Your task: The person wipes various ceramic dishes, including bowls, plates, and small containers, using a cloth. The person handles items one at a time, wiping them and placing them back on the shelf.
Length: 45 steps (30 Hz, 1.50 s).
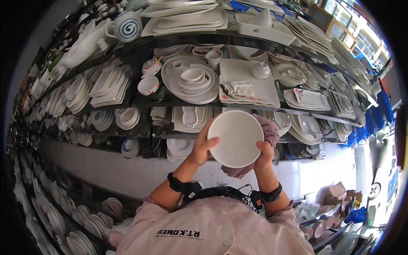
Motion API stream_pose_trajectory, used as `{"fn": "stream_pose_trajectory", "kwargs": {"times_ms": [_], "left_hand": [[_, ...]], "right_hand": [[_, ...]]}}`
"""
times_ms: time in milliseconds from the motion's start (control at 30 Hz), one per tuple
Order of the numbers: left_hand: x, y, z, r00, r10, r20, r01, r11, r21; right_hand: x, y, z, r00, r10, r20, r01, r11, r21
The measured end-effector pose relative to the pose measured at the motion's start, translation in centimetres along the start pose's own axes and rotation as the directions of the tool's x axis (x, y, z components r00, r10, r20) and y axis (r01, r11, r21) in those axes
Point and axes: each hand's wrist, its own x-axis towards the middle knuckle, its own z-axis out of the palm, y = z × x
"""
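1 bowl (236, 139), 1 cloth (269, 127) between fingers (211, 143)

Your bowl (236, 139) is plain white; your cloth (269, 128) is dusky mauve. You wear a pale pink shirt (178, 219) and black wrist straps (272, 194). To your far left, a white teapot (128, 26) carries a blue spiral. Red flowers mark a white square plate (233, 70); the shelves (187, 39) are black, the floor (325, 165) whitish.

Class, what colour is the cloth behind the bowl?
The cloth is dusky mauve; the head view shows it.
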Motion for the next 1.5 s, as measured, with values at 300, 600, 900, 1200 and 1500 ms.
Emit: {"fn": "stream_pose_trajectory", "kwargs": {"times_ms": [300, 600, 900, 1200, 1500], "left_hand": [[-1.9, 1.2, -1.2, 0.972, 0.235, 0.002, -0.232, 0.960, 0.154], [-2.5, 4.4, -6.1, 0.973, -0.031, 0.229, 0.011, 0.996, 0.089], [-2.5, 4.5, -8.4, 0.987, -0.155, 0.042, 0.156, 0.987, -0.034], [-3.0, 3.4, -7.0, 0.968, 0.246, -0.056, -0.237, 0.961, 0.141], [-4.4, 4.1, -9.7, 0.988, -0.132, -0.083, 0.115, 0.976, -0.185]], "right_hand": [[-1.1, 0.3, 4.6, 0.997, -0.070, -0.010, 0.070, 0.998, 0.002], [-0.4, -1.3, 5.1, 0.815, 0.481, 0.324, -0.561, 0.795, 0.231], [-0.1, -0.2, 6.8, 0.817, 0.427, 0.387, -0.517, 0.841, 0.163], [-2.2, 4.0, 9.4, 0.994, 0.069, -0.090, -0.068, 0.998, 0.012], [0.0, 0.7, 9.0, 0.878, 0.201, 0.435, -0.333, 0.908, 0.253]]}}
